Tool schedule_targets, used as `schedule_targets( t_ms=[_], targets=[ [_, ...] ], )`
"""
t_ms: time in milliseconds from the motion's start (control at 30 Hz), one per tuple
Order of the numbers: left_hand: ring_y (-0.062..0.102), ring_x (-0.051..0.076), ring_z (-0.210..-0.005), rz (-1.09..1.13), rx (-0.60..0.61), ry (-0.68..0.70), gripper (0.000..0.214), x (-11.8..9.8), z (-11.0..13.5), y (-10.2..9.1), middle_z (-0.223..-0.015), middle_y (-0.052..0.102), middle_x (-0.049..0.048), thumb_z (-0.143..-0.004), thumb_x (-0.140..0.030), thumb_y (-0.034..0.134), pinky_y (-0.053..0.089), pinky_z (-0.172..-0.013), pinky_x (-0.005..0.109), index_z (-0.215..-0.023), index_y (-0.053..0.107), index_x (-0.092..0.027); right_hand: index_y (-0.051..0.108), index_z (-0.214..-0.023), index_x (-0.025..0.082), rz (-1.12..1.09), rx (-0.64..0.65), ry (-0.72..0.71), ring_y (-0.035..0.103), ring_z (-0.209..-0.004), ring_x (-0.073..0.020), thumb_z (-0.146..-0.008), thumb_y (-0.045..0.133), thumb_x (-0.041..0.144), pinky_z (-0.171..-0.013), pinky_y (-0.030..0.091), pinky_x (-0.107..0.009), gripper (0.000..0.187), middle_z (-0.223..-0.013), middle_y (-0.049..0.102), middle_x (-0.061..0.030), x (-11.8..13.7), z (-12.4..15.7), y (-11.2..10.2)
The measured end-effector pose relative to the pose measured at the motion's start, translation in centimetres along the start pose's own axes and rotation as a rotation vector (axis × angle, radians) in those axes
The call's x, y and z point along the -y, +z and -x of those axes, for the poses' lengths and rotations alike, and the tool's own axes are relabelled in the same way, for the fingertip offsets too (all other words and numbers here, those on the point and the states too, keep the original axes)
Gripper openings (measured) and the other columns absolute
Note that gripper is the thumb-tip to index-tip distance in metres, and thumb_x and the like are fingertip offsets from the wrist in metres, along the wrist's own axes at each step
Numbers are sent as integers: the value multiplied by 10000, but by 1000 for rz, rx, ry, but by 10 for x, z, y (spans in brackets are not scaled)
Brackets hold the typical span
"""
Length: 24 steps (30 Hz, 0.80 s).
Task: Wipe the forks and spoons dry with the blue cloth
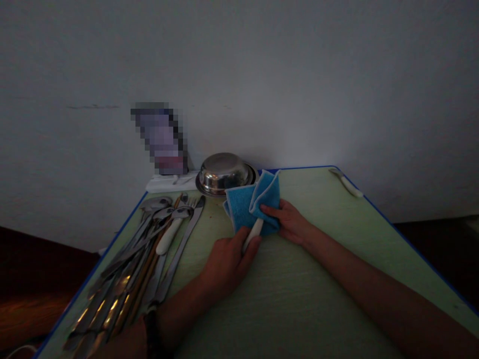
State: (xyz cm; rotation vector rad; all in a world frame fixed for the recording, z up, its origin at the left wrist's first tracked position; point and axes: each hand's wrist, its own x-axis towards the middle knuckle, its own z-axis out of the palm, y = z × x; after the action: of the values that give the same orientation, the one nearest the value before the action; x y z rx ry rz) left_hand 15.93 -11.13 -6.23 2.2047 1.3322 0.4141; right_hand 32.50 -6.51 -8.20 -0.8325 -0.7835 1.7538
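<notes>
My left hand [230,259] is closed round the white handle [254,235] of a utensil. The far end of that utensil is hidden in a folded blue cloth [243,204] with pale stitched edges. From the right, my right hand [294,221] grips the cloth, thumb on its near face, and presses it about the hidden end. Both hands are above the middle of the table. Left of my left hand lies a pile of metal cutlery [149,254], with spoons, a fork, knives and a white-handled spoon [170,234] on top.
Behind the cloth, an upturned steel bowl [224,172] stands near the wall. A blurred-out phone-like screen [162,142] leans on a white strip [170,182]. Another white-handled utensil [348,184] lies at the far right corner of the green, blue-edged table [322,309].
</notes>
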Motion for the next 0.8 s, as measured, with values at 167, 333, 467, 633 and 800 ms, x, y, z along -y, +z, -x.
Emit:
schedule_targets(
  t_ms=[167,333,467,633,800],
  targets=[
    [568,166,-516,15,3,7,302,-1,1,0,-594,567,1,-915,-391,291,343,-485,243,-890,494,-168,659,-756,184,-17,-114,-88,631,-630,-134,-661,692,391,-625,510,-251,230,-680,694,-11,-5,-2,5],
    [567,164,-547,61,29,12,306,-5,3,0,-636,580,13,-913,-387,284,364,-502,243,-916,496,-166,645,-681,197,-36,-252,-72,625,-612,-138,-685,620,523,-595,504,-248,326,-640,681,-13,-6,-4,7],
    [542,149,-516,126,5,-18,305,-5,2,0,-598,552,-4,-913,-383,280,359,-488,236,-840,491,-175,657,-754,190,9,-145,-98,630,-643,-139,-689,645,462,-615,500,-249,280,-683,691,-15,-6,-4,5],
    [538,146,-517,125,-22,-43,307,-3,0,1,-589,543,-6,-911,-376,285,358,-489,236,-799,491,-177,658,-830,193,39,-68,-115,626,-646,-129,-644,710,354,-634,498,-250,252,-752,701,-2,-6,-3,2],
    [556,153,-537,106,8,-32,311,-5,0,0,-616,570,1,-909,-389,294,364,-493,237,-901,512,-168,645,-715,194,19,-190,-141,628,-635,-129,-674,658,457,-618,496,-234,266,-661,687,4,-7,-4,6]
  ],
)
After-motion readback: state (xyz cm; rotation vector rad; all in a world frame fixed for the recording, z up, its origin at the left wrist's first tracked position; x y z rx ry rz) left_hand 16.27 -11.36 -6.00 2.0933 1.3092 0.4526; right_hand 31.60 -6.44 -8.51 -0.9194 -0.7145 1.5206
